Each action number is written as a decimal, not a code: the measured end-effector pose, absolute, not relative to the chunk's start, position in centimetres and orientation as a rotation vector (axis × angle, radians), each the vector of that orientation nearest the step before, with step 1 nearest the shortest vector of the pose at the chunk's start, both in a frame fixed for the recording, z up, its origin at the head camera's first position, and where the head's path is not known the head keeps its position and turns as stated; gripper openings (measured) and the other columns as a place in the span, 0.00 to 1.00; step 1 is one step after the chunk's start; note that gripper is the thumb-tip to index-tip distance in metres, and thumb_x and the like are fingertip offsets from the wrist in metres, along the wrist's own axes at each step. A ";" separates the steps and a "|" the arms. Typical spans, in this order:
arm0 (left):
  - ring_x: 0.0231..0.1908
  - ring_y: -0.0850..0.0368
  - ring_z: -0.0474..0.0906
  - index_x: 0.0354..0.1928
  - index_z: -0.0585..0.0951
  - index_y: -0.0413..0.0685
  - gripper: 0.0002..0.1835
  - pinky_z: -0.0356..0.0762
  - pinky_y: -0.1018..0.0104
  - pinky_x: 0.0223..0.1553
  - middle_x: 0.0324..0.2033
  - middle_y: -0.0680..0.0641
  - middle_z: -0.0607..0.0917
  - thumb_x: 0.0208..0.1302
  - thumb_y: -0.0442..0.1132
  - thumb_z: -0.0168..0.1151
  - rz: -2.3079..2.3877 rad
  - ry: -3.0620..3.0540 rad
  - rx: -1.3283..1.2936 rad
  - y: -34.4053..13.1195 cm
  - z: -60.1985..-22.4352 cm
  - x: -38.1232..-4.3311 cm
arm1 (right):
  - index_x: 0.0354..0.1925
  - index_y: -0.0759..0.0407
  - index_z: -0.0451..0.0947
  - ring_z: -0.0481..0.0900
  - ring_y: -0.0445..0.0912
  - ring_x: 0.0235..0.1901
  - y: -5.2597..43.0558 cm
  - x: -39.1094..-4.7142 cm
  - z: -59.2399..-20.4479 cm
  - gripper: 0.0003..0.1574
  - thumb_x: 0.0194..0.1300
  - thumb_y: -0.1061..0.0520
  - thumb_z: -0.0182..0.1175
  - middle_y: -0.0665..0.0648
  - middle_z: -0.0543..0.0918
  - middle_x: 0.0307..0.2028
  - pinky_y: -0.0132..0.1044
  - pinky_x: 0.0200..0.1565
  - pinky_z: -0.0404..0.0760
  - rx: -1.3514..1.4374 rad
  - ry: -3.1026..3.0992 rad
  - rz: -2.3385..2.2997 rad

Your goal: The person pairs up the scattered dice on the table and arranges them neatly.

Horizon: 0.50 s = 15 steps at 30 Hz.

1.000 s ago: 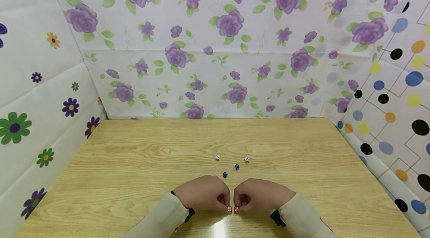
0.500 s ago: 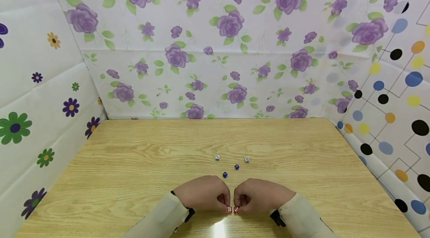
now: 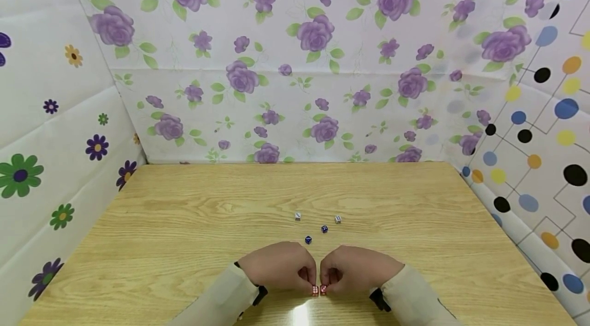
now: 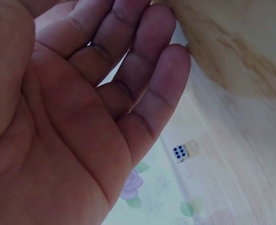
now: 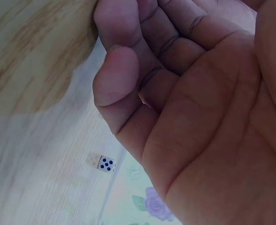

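Note:
Low in the head view, my left hand (image 3: 286,266) pinches a red die (image 3: 315,291) between thumb and fingertips. Mirroring it, my right hand (image 3: 355,267) pinches a second red die (image 3: 323,290). The two red dice sit side by side at table height, a narrow gap between them. Both are out of sight in the wrist views, where palms and curled fingers fill much of the picture. Just beyond the knuckles lie a dark blue die (image 3: 308,240) and another dark blue die (image 3: 324,229).
Farther back on the wooden table (image 3: 207,203) are a white die (image 3: 297,217) on the left and another white die (image 3: 338,219) on the right. Flower-patterned cloth (image 3: 286,95) stands behind the table; patterned sheets line both sides.
Over the last half second both hands have shifted slightly toward the near edge, and the gap between the two red dice has narrowed. The blue and white dice stay put.

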<state>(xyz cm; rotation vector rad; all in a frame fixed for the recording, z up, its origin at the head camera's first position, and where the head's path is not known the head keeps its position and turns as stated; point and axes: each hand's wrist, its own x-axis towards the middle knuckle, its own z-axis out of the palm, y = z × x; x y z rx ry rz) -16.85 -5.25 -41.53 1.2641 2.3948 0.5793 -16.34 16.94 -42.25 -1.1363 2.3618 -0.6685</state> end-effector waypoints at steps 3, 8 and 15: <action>0.26 0.78 0.74 0.28 0.87 0.62 0.07 0.74 0.81 0.32 0.23 0.71 0.79 0.63 0.40 0.73 0.580 2.395 1.253 -5.2 -41.5 -16.8 | 0.30 0.48 0.83 0.71 0.27 0.24 16.9 -16.3 -42.3 0.11 0.62 0.64 0.71 0.35 0.77 0.24 0.23 0.29 0.75 -1.138 2.360 -0.668; 0.26 0.77 0.74 0.28 0.87 0.62 0.08 0.74 0.81 0.32 0.23 0.71 0.79 0.62 0.39 0.73 0.566 2.404 1.247 -5.1 -41.6 -16.8 | 0.31 0.48 0.83 0.72 0.28 0.24 17.0 -16.2 -42.4 0.10 0.62 0.63 0.71 0.35 0.78 0.25 0.24 0.29 0.76 -1.115 2.353 -0.680; 0.26 0.77 0.74 0.27 0.86 0.63 0.08 0.74 0.81 0.32 0.22 0.71 0.79 0.62 0.40 0.73 0.541 2.424 1.241 -5.1 -41.6 -16.7 | 0.32 0.49 0.84 0.73 0.28 0.24 16.9 -16.1 -42.2 0.08 0.62 0.63 0.70 0.35 0.78 0.25 0.25 0.29 0.77 -1.075 2.351 -0.695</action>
